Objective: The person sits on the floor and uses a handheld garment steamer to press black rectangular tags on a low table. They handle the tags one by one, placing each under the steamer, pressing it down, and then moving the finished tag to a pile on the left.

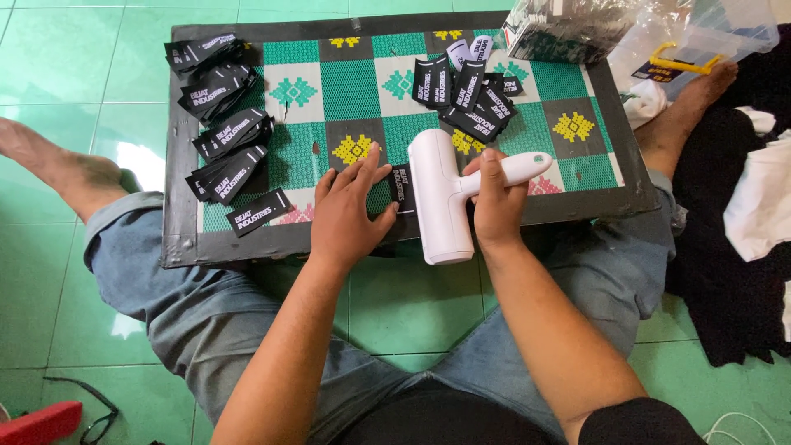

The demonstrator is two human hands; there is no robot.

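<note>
Gripping the handle of a white roller [440, 196], the right hand [497, 203] has its fingers wrapped tight around the grip, thumb lying along the top. This roller is all white plastic: a broad, smooth, rounded body that runs from the middle of the board down past its near edge, and a slim handle that sticks out toward 2 o'clock and ends in a small greenish spot. It rests on the board just at 3 o'clock from the left hand [348, 212]. That hand lies flat, fingers spread and palm down, pressing on a black label [401, 186] whose edge shows between the thumb and the roller; white print covers the label.

Both hands rest on a board [247, 243] with dark edges and a green, white and yellow patterned mat, laid across the person's lap. At 12 o'clock from the roller lies a loose pile of labels [466, 91], black with white print. At 9 to 10 o'clock from the left hand, stacks of labels [222, 107] line the board's left side, and one single label [259, 212] lies apart near the front edge. A clear plastic bag [568, 25] sits at the board's far right corner.
</note>
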